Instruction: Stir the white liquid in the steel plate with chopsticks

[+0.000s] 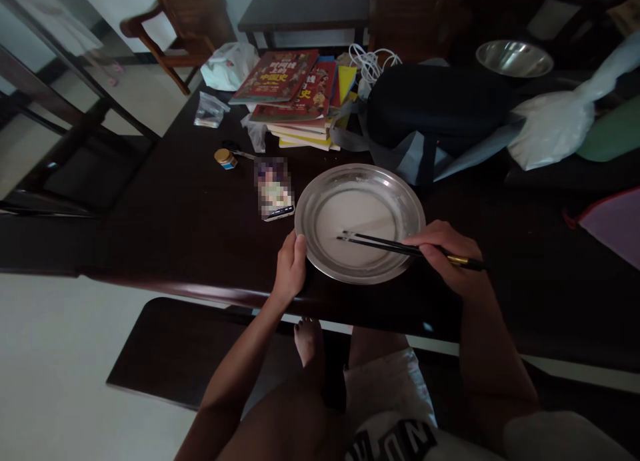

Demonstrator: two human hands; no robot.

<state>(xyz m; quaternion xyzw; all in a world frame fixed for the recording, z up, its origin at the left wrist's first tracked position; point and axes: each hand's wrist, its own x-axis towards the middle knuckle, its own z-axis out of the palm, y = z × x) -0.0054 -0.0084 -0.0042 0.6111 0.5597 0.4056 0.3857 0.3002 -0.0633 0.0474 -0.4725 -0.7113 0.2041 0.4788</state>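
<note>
A round metal basin point(313, 249) with a whitish, cloudy content point(350, 211) rests near the front edge of the dark table. My left hand point(291, 264) grips its left rim, thumb on top and fingers underneath. In my right hand point(453, 254), closed at the basin's right side, is a pair of black chopsticks point(383, 244) with gold bands near the back ends. Their tips reach into the whitish content, slightly apart. Left of the basin lies a phone point(275, 189) with a lit, blurred screen.
Behind the phone are a small gold-lidded jar point(226, 158) and scissors point(243, 153). Red books point(287, 78) are stacked at the back, beside a white cable point(373, 64) and a black case point(440, 104). A white plastic bag point(553, 128) and another metal bowl point(515, 56) stand at the right.
</note>
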